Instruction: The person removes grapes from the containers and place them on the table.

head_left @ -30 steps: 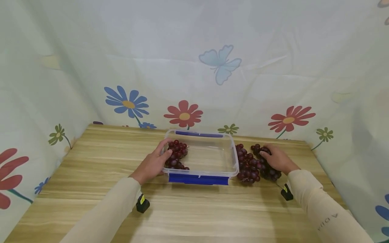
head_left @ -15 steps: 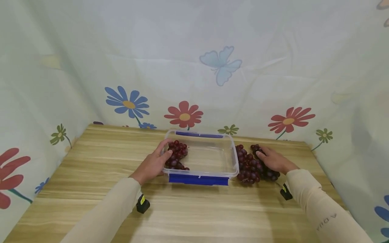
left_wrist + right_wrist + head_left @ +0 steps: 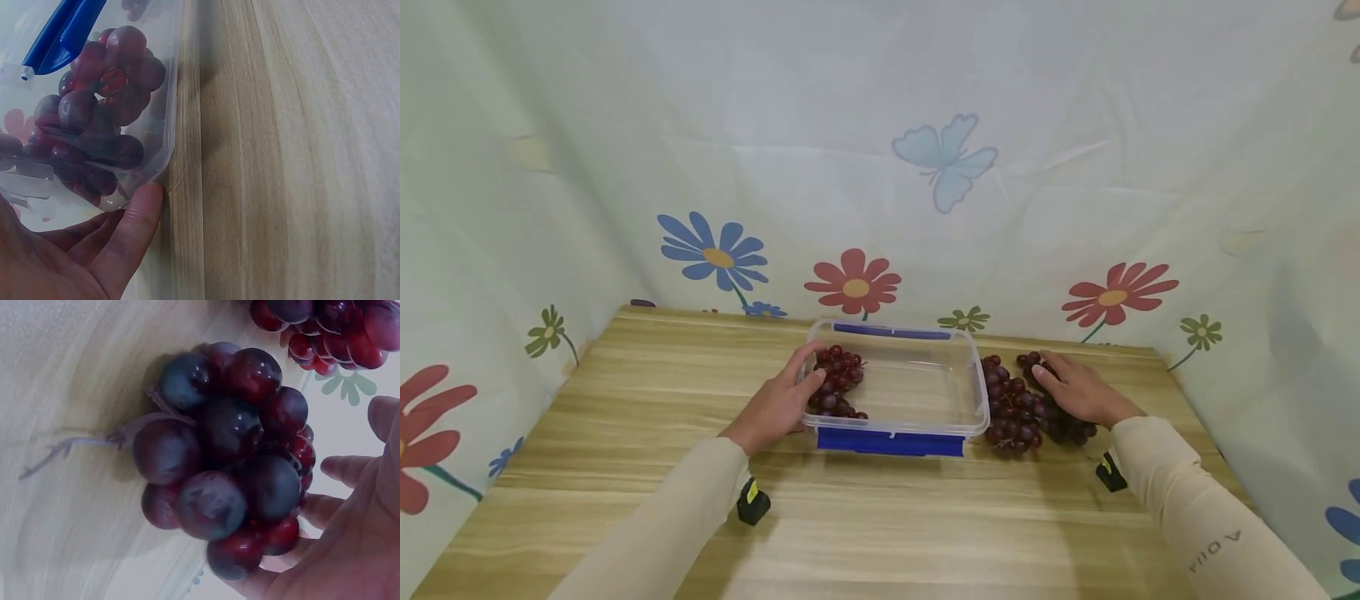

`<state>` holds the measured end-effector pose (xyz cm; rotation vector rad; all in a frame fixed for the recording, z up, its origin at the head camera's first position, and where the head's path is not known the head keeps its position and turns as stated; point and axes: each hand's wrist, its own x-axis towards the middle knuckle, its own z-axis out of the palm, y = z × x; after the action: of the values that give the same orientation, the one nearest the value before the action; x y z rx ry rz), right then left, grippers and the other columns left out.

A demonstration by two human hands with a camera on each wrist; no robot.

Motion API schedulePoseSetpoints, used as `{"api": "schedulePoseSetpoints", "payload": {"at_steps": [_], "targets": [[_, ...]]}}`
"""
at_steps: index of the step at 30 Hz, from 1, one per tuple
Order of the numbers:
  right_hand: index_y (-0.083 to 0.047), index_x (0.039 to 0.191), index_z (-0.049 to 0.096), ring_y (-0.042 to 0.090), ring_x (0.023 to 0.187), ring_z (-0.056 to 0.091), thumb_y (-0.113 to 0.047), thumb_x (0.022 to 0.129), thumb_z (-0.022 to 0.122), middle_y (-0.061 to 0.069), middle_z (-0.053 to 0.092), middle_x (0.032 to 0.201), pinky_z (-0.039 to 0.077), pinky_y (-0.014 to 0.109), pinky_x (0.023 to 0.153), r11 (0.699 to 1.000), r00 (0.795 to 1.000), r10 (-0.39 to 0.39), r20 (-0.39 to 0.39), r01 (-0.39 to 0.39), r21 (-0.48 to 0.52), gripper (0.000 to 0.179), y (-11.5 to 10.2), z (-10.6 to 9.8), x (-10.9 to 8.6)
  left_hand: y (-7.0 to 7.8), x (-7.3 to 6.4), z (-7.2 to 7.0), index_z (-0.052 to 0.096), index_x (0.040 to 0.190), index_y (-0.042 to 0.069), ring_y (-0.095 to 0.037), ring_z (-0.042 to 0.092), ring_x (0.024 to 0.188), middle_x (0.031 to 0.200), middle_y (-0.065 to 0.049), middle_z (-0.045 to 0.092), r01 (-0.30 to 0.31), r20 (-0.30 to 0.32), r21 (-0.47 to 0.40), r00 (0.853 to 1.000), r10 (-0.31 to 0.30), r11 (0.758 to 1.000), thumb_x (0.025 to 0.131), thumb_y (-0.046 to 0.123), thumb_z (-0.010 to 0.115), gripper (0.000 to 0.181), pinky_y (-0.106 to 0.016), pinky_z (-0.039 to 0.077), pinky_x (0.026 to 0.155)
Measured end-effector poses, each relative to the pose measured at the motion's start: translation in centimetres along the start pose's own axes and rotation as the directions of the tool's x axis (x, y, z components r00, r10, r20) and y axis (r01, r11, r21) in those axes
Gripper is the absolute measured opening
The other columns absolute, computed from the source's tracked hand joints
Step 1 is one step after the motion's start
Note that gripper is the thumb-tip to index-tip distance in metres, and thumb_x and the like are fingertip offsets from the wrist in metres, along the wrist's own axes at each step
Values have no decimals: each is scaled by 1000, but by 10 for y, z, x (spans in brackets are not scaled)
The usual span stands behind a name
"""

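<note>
Left fingers (image 3: 139,215) hold the clear, smooth-walled plastic box (image 3: 917,387); right fingers (image 3: 347,470) (loosely spread) touch round, glossy grapes (image 3: 231,434).

From the head, the right hand (image 3: 1081,393) hides part of the dark grapes (image 3: 1073,430). The left wrist view crops the box (image 3: 887,428) at top and left; the right wrist view crops the redder bunch (image 3: 340,330) at top and right.

Both forearms (image 3: 653,527) stretched forward, left grip (image 3: 775,405) with thumb (image 3: 809,384) extended, right grip (image 3: 1081,392), fingers (image 3: 342,471) apart
</note>
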<state>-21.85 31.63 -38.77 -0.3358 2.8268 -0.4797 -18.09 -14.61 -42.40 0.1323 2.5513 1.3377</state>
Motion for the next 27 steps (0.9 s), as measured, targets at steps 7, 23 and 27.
{"api": "schedulePoseSetpoints", "payload": {"at_steps": [7,23,27], "targets": [[8,161,21,62,151,18,-47,114,29,40,20,164,16,76,119,999,1000,-17,10,17,28,73,1,-4,-5,-2,1,0,24,158,47,-29,64,62,145,-23,51,-9,-3,-13,1000,9,1000,112,51,36,48,-35,53,65],[-7,166,21,63,153,9,-58,111,28,30,14,171,14,85,113,993,999,13,-31,-17,-115,76,-25,-1,-14,-4,2,0,23,160,43,-29,65,62,154,-24,46,-31,1,-2,1000,31,1000,113,49,36,49,-34,52,66],[-10,166,21,61,154,9,-59,111,29,28,14,172,14,86,113,990,999,-6,-42,0,-139,75,-34,-1,-17,-4,2,0,22,160,44,-28,64,62,159,-22,43,-28,1,2,1000,28,1000,112,50,36,51,-34,53,68]]}}
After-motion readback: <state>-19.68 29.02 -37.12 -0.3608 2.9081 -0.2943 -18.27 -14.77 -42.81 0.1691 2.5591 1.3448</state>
